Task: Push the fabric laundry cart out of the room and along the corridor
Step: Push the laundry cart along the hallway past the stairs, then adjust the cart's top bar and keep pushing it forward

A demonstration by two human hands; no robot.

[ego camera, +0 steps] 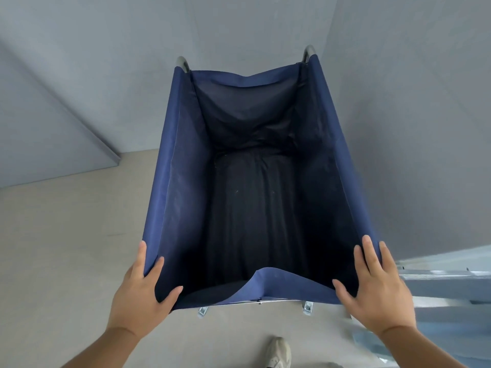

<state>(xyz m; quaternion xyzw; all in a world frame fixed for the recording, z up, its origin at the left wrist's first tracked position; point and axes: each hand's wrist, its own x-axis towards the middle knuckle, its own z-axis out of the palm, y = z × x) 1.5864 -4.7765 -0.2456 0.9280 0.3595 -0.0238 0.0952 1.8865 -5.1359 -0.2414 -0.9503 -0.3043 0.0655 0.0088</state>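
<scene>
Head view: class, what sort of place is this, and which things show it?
Probably a bare indoor room or corridor, perhaps in a hotel or laundry: plain grey walls, a pale hard floor, and a blue fabric laundry cart.

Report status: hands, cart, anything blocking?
Left hand and right hand pressing laundry cart near corners, fingers straight. Cart looks empty. Grey wall close ahead; pale blue frame at right.

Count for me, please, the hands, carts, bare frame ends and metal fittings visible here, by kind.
Hands: 2, the left hand and the right hand
Carts: 1, the laundry cart
Bare frame ends at the far corners: 2
Metal fittings under the near edge: 2
Total: 7
</scene>
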